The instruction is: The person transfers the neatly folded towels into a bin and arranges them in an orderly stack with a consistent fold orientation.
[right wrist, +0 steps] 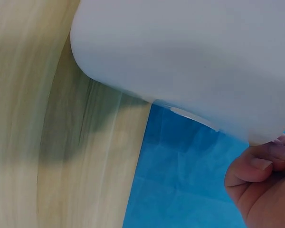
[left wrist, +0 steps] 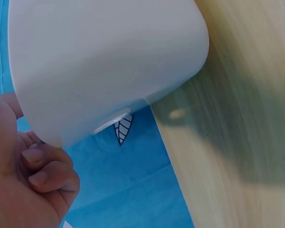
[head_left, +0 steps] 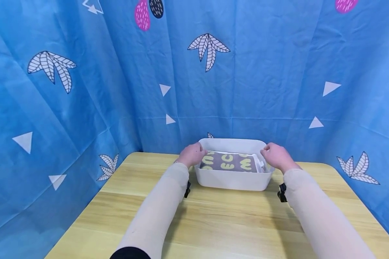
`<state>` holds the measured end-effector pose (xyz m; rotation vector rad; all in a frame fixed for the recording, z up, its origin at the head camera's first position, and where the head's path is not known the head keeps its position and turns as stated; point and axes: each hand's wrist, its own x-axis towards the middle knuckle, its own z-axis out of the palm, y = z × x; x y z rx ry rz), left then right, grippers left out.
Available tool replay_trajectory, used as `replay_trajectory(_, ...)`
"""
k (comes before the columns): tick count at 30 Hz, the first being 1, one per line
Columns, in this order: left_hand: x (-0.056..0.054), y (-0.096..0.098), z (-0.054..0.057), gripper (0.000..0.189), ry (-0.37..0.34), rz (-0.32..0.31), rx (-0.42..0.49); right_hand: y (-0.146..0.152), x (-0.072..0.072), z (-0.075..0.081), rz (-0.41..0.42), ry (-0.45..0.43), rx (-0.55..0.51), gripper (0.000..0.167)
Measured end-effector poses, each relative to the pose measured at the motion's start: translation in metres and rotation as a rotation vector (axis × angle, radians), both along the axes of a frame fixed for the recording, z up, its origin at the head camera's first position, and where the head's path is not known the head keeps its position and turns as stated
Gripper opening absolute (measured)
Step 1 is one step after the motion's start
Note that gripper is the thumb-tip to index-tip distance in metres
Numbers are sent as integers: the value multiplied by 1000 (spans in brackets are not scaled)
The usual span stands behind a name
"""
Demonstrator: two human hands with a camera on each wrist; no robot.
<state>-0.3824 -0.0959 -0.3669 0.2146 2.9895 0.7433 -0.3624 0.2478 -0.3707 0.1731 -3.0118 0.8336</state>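
Note:
A white plastic bin (head_left: 231, 180) is held at the back of the table, one hand at each short end. My left hand (head_left: 192, 154) grips its left rim, thumb on the inner side and fingers curled underneath, as the left wrist view shows. On the opposite rim my right hand (head_left: 276, 157) pinches the edge the same way, and its curled fingers (right wrist: 261, 164) show in the right wrist view. Inside the bin lies a folded grey cloth (head_left: 227, 162) with yellow-green letters. A white piece (head_left: 258, 163) sits at the cloth's right end.
The bin stands on a light wooden table (head_left: 214, 219) with rounded back corners. Directly behind the bin hangs a blue curtain (head_left: 262, 90) printed with leaves and triangles, and it also runs down both sides of the table.

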Motion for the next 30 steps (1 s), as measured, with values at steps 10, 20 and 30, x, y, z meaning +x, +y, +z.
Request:
replay_trajectory(10,2,-11,-3,38,110,-64,16,5,9,-3,8,26,-16,51)
replay_trajectory(20,13,-33,-6,68,252,-101,-83,14,24,4,13,79,99,55)
replay_trajectory(30,48,-54,-3,77,306,-135,-195,19,56,-1,28,200,257,70)
